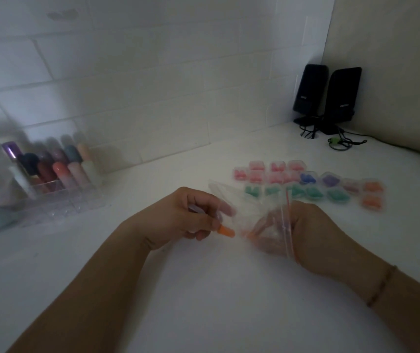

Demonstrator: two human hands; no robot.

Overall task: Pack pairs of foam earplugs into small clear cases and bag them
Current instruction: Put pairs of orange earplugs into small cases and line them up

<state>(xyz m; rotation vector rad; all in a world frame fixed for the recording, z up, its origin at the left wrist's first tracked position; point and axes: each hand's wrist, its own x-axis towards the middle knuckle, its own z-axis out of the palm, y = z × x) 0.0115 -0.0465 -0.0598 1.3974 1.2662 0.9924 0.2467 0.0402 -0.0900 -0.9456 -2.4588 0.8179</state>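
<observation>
Left hand (193, 215) is curled around a small clear case (205, 212), with an orange earplug (226, 231) poking out past the fingers toward the bag, so I'd call that a loose pinch, not a solid hold. Right hand (303, 230) is just across from it, fingers tucked into the mouth of the clear zip bag (254, 217) and propping it open, the red zip strip (287, 225) running across its knuckles. It's blurry, so I can't tell if the case lid is shut or if that plug is sitting in it or just pinched alongside. That's the main worry honestly: if the lid isn't snapped, the plug could drop onto the white counter (204, 289) under the left hand, or land loose in the bag. Thin plastic also likes to sag, so if the right fingers relax the mouth could fold in and the case would catch on the zip edge. Beyond the right hand sit the filled cases (305, 184), pink, green, blue, purple and orange, close enough that a bag swing might knock the rows about. Off past the left hand is a clear organiser of bottles (58, 174), well out of trouble
</observation>
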